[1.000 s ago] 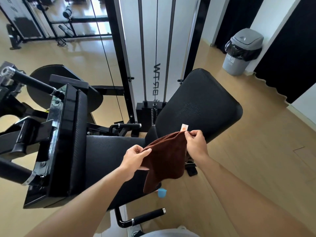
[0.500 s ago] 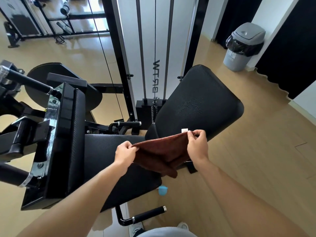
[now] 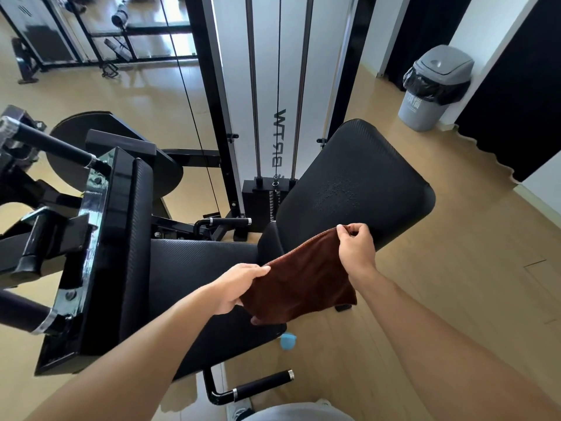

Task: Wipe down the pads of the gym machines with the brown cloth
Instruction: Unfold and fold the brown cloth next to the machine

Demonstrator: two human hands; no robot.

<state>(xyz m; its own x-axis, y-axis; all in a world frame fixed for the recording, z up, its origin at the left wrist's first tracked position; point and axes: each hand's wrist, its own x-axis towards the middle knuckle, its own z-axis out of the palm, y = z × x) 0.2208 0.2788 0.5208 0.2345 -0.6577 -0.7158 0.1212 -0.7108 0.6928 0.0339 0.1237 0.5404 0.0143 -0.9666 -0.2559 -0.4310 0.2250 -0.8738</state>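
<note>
I hold the brown cloth (image 3: 303,282) stretched between both hands above the machine's black seat pad (image 3: 197,268). My left hand (image 3: 239,287) pinches its lower left edge. My right hand (image 3: 355,250) pinches the upper right corner in front of the tilted black back pad (image 3: 358,180), which shows a patch of droplets near its middle. A narrow upright black pad (image 3: 136,238) stands at the seat's left on a black frame.
Weight stack and white guard with guide rods (image 3: 273,189) stand behind the seat. A black handle (image 3: 261,385) juts out below the seat, another handle (image 3: 227,221) behind it. A small blue object (image 3: 287,340) lies on the wooden floor. A grey bin (image 3: 434,86) stands at the far right.
The cloth went from hanging bunched to spread out flat between my hands. My hands moved apart, and the right hand rose toward the back pad.
</note>
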